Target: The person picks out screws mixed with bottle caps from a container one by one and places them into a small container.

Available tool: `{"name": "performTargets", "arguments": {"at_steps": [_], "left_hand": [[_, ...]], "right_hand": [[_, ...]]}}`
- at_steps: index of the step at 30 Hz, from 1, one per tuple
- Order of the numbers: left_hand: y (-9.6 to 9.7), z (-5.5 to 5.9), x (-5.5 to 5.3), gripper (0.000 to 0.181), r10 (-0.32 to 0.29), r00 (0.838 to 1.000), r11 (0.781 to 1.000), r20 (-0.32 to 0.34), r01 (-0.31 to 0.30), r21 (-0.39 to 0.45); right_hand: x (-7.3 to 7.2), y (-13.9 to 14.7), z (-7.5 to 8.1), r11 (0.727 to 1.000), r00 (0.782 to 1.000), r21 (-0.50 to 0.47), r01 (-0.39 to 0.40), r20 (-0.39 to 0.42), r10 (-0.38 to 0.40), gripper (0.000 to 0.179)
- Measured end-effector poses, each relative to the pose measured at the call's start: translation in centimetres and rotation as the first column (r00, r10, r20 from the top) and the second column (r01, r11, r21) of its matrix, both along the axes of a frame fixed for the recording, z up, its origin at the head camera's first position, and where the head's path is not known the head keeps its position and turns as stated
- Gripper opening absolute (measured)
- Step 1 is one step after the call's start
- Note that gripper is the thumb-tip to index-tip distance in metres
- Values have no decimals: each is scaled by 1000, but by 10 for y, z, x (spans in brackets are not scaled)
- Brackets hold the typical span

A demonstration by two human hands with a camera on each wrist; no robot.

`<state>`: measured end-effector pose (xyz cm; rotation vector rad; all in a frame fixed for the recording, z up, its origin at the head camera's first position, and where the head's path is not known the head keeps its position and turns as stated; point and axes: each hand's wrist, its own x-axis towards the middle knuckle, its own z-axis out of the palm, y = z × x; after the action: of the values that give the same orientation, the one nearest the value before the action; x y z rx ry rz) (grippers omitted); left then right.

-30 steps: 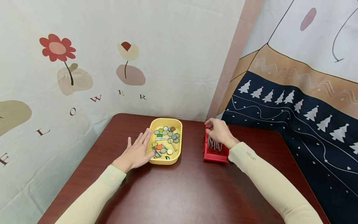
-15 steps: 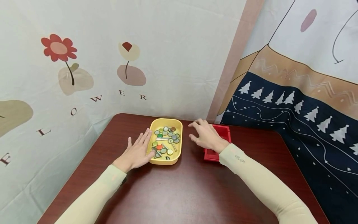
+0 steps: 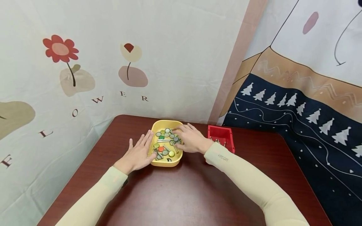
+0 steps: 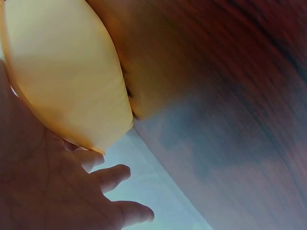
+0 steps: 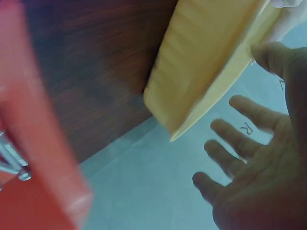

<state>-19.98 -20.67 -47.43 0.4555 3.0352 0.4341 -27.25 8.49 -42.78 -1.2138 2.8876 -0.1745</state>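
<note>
A yellow tray (image 3: 167, 163) on the table contains several bottle caps, such as an orange cap (image 3: 161, 148) and a green one, and several silver screws (image 3: 165, 140). My left hand (image 3: 135, 156) rests against the tray's left rim, its fingers straight. In the left wrist view the same fingers are spread beside the tray's wall (image 4: 72, 72). Reaching in over the right rim, my right hand (image 3: 192, 138) hovers above the caps with loose, spread fingers. In the right wrist view, nothing is seen in that hand (image 5: 268, 163).
Right of the tray stands a red bin (image 3: 233, 139) with several screws (image 5: 14, 160) inside, partly hidden by my right forearm. The dark red table (image 3: 169, 197) runs back to a printed cloth (image 3: 175, 56).
My right hand has moved left from over the red bin to above the yellow tray, its fingers spreading on the way. The left hand has stayed in place.
</note>
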Motion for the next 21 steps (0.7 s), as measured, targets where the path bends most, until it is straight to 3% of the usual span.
{"name": "performTargets", "arguments": {"at_steps": [5,13,18,21], "left_hand": [[1,0,0,94,-1,1000,1000,-6,1,0],[0,1,1,94,3,1000,1000,6,-3,-3],[1,1,0,95,5,1000,1000,10,-5,-5],[2,1,0,96,8,1000,1000,10,-8,-2]], "right_hand": [[-8,-23,-1,991,998,121,-55,50,49,67],[-22,-60,-2,946,986,284,-157,104,133,60],[-21,-75,0,941,982,307,-144,163,98,60],[-19,-83,0,940,985,318,-125,152,80,53]]}}
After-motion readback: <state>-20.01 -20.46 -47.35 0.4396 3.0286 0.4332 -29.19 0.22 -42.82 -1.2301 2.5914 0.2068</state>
